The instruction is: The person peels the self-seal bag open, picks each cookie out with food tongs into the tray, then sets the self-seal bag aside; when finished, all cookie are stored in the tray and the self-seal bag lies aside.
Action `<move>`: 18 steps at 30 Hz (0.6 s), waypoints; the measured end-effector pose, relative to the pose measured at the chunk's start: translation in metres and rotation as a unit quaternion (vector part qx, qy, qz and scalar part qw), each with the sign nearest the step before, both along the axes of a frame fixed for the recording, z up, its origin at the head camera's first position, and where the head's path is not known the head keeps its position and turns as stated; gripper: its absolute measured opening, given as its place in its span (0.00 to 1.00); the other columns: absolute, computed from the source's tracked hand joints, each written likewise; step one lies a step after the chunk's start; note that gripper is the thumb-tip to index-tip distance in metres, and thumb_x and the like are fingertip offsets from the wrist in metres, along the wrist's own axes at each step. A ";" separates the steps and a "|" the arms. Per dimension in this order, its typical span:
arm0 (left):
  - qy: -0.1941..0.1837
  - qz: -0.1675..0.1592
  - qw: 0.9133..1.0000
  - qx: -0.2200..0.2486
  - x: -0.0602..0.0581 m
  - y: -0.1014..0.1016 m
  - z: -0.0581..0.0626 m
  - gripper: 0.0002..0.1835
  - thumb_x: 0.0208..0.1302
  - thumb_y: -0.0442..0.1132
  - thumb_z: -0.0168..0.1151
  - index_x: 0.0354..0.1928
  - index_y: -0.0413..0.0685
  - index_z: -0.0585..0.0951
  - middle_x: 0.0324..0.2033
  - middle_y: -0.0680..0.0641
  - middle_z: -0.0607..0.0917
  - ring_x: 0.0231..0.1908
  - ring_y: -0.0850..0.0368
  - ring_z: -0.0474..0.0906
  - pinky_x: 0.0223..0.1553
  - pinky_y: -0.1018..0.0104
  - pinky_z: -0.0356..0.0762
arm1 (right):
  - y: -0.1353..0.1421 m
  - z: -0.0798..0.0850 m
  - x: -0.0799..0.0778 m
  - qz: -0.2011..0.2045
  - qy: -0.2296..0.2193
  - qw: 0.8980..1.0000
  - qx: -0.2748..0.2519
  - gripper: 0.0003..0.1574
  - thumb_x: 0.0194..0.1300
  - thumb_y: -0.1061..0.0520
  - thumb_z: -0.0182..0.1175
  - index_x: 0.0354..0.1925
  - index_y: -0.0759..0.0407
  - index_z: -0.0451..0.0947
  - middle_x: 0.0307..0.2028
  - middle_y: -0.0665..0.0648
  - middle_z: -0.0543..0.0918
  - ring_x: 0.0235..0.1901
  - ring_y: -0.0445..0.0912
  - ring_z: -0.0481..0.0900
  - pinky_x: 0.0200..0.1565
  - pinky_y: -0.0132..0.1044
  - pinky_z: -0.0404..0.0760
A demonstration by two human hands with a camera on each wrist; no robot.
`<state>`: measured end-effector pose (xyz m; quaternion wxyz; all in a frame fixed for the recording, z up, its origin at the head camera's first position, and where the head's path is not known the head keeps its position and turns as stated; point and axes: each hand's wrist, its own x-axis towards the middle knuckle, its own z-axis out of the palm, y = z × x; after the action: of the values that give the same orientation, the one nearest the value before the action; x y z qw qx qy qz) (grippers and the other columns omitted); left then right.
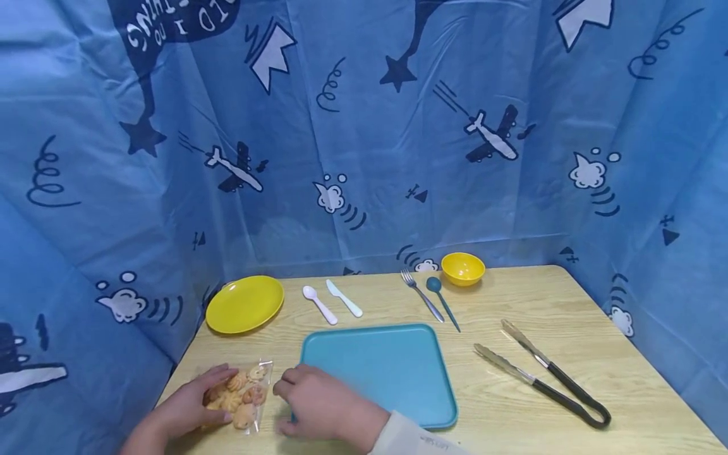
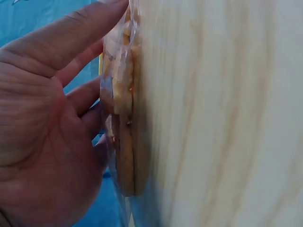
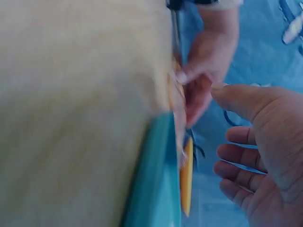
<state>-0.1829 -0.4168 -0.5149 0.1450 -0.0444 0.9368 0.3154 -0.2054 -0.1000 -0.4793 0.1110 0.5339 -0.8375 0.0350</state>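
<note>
At the table's near left lies a clear plastic bag of cookies (image 1: 246, 395), with several piped, pale brown cookies inside. My left hand (image 1: 190, 401) holds it from its left side, thumb along the near part and fingers over the far part. The left wrist view shows the bag (image 2: 124, 118) edge-on, low against the tabletop. My right hand (image 1: 324, 401) is over the left edge of the teal tray (image 1: 387, 373), just right of the bag. Its fingers (image 3: 244, 156) are loosely bent and hold nothing in the right wrist view.
A yellow plate (image 1: 244, 304) stands at the back left. Behind the tray lie a pale spoon (image 1: 320, 305), a pale knife (image 1: 344, 298), a fork (image 1: 423, 296) and a teal spoon (image 1: 443, 303). A yellow bowl (image 1: 463, 270) and black-handled tongs (image 1: 543, 373) are to the right.
</note>
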 end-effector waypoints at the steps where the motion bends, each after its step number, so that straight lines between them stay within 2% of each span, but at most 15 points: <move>1: -0.001 -0.001 1.000 0.001 0.001 -0.001 -0.001 0.54 0.43 0.59 0.82 0.74 0.54 0.70 0.77 0.33 0.59 0.75 0.26 0.50 0.70 0.27 0.54 | -0.006 -0.002 0.003 0.003 0.009 1.000 0.006 0.32 0.66 0.30 0.62 0.59 0.44 0.78 0.50 0.42 0.81 0.51 0.37 0.78 0.57 0.29 0.77; 5: 0.002 -0.008 1.000 0.006 0.002 -0.003 -0.004 0.55 0.43 0.62 0.81 0.75 0.56 0.69 0.77 0.34 0.59 0.75 0.27 0.51 0.69 0.26 0.54 | -0.028 -0.010 0.011 0.008 0.009 0.999 0.035 0.35 0.65 0.28 0.62 0.62 0.43 0.76 0.52 0.40 0.80 0.52 0.36 0.77 0.58 0.28 0.76; 9: 0.023 -0.024 0.999 0.025 0.005 -0.007 -0.006 0.52 0.47 0.59 0.80 0.75 0.54 0.69 0.77 0.33 0.59 0.75 0.26 0.49 0.69 0.25 0.53 | -0.051 -0.016 0.016 0.014 -0.012 0.997 0.074 0.38 0.65 0.27 0.61 0.66 0.42 0.74 0.59 0.39 0.77 0.57 0.34 0.75 0.63 0.28 0.73; 13: 0.044 -0.038 0.998 0.028 0.007 -0.008 -0.008 0.51 0.49 0.59 0.79 0.75 0.55 0.69 0.77 0.34 0.59 0.76 0.26 0.49 0.69 0.25 0.53 | -0.067 -0.022 0.021 0.022 0.016 0.995 0.093 0.36 0.64 0.26 0.61 0.63 0.41 0.74 0.56 0.39 0.77 0.56 0.34 0.74 0.63 0.27 0.72; 18: 0.048 -0.028 0.998 0.012 0.008 -0.007 -0.007 0.52 0.48 0.61 0.79 0.75 0.58 0.69 0.78 0.37 0.59 0.76 0.29 0.50 0.70 0.25 0.51 | -0.078 -0.028 0.023 0.019 0.068 0.995 0.072 0.29 0.65 0.29 0.61 0.55 0.42 0.77 0.47 0.40 0.79 0.50 0.36 0.75 0.57 0.27 0.75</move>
<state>-0.1754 -0.4239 -0.5219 0.1096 -0.0013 0.9396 0.3243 -0.1825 -0.1780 -0.5074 0.1280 0.5576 -0.8180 -0.0600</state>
